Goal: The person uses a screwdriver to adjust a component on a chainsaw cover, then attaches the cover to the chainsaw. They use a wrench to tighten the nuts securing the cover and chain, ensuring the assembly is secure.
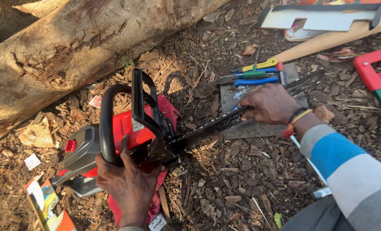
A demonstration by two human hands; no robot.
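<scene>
A red and black chainsaw (126, 128) lies on bark-strewn ground. My left hand (128, 182) grips the lower part of its black front handle (107, 124). The black guide bar with its chain (216, 126) runs right and up across a flat grey slab (246, 128). My right hand (269, 105) rests closed on the bar near its middle, fingers wrapped over the chain. The bar's tip (310, 79) reaches past the slab. A red cloth (156, 201) lies under the saw body.
A thick log (70, 42) lies across the upper left. Several files with yellow, green and blue handles (254, 75) sit beyond the slab. A red-framed saw (372, 75) is at right, white cardboard (323, 19) at top right, and a printed package (47, 205) at bottom left.
</scene>
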